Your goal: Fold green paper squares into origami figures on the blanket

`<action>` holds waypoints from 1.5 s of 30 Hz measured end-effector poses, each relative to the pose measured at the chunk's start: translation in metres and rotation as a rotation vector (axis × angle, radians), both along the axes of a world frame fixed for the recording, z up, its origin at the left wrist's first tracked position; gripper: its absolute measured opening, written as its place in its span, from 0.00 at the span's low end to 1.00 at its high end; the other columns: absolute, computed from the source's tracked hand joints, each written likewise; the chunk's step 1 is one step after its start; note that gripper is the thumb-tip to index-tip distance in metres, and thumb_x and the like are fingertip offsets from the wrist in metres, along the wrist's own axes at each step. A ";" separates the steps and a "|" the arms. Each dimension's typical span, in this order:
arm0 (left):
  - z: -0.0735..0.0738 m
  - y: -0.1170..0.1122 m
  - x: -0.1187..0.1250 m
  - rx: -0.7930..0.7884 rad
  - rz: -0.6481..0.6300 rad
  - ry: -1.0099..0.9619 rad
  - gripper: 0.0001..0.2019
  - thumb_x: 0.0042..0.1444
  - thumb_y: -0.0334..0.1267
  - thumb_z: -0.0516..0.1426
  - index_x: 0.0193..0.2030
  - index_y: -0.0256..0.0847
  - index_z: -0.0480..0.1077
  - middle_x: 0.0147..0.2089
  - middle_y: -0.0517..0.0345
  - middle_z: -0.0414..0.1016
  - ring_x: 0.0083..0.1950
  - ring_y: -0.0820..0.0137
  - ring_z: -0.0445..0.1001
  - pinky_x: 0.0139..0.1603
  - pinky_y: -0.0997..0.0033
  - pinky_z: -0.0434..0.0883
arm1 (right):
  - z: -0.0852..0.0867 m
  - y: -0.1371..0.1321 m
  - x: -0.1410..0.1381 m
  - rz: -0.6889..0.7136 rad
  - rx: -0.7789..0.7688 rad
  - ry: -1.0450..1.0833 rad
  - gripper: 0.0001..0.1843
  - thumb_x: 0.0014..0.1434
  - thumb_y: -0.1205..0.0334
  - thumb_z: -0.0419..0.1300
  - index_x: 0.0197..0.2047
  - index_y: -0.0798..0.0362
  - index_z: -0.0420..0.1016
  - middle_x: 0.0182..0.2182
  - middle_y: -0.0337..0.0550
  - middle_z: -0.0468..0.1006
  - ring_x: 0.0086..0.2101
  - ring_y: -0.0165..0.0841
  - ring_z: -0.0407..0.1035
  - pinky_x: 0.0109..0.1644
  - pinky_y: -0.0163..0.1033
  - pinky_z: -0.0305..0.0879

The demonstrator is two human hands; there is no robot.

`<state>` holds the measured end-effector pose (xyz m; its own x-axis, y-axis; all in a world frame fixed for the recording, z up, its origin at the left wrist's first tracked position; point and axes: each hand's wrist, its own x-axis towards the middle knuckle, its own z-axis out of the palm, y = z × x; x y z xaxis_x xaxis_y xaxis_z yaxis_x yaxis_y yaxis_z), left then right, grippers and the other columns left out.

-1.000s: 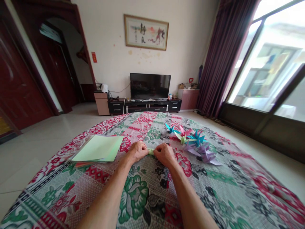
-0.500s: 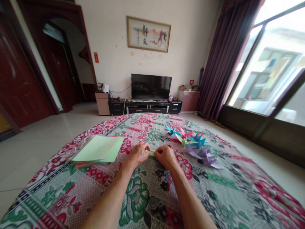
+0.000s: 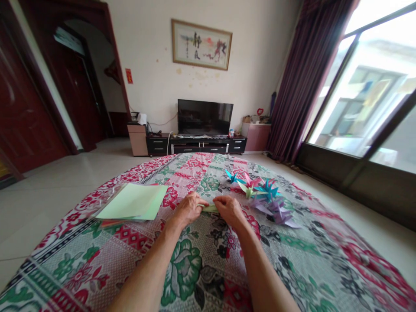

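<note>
Between my two hands, low over the tablecloth, is a small folded piece of light green paper [image 3: 209,209]. My left hand [image 3: 191,207] grips its left end with the fingers closed. At the other end my right hand [image 3: 229,209] pinches the paper between thumb and fingers. Most of the folded shape is hidden by the hands. To the left lies a stack of light green paper sheets [image 3: 133,202], with some orange showing underneath. Right of my hands sit several folded paper cranes, among them a blue crane [image 3: 268,189], a light green crane [image 3: 248,190] and a purple crane [image 3: 281,212].
A flowered tablecloth [image 3: 136,268] covers the round table. Clear plastic wrap [image 3: 108,197] lies by the paper stack. Beyond the table stand a low black cabinet [image 3: 159,145] and a television [image 3: 205,118]. A purple curtain [image 3: 302,86] hangs beside the window at right.
My right hand has shifted slightly right and up, so a little more of the green paper shows between the hands. My left hand keeps its grip. The camera view has moved slightly.
</note>
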<state>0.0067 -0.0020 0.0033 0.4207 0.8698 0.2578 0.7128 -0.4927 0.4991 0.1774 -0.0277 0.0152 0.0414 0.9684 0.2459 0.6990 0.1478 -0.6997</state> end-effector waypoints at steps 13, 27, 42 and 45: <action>0.000 0.000 0.001 -0.026 0.018 0.000 0.14 0.51 0.30 0.52 0.38 0.47 0.78 0.43 0.55 0.69 0.45 0.70 0.68 0.54 0.70 0.64 | 0.008 -0.006 0.019 0.133 -0.019 -0.108 0.15 0.50 0.61 0.50 0.18 0.56 0.71 0.16 0.34 0.63 0.22 0.26 0.58 0.26 0.30 0.50; 0.003 -0.002 0.000 -0.012 0.005 -0.007 0.17 0.50 0.28 0.51 0.40 0.47 0.78 0.42 0.55 0.70 0.44 0.69 0.69 0.51 0.73 0.65 | 0.012 -0.006 0.015 0.126 -0.147 -0.084 0.14 0.46 0.56 0.48 0.15 0.53 0.60 0.15 0.32 0.51 0.20 0.25 0.48 0.23 0.32 0.42; -0.003 0.004 -0.001 0.022 -0.032 0.013 0.16 0.52 0.30 0.51 0.41 0.47 0.77 0.40 0.55 0.71 0.42 0.68 0.69 0.47 0.71 0.67 | 0.011 -0.002 0.010 0.064 -0.126 -0.186 0.15 0.46 0.58 0.48 0.13 0.53 0.56 0.14 0.33 0.50 0.18 0.24 0.49 0.22 0.33 0.41; -0.002 0.003 -0.001 0.018 -0.031 0.024 0.16 0.52 0.30 0.51 0.40 0.47 0.77 0.40 0.56 0.70 0.41 0.70 0.69 0.46 0.72 0.67 | 0.012 -0.002 0.009 0.060 -0.118 -0.210 0.16 0.47 0.58 0.49 0.12 0.54 0.57 0.15 0.33 0.50 0.18 0.24 0.49 0.22 0.33 0.41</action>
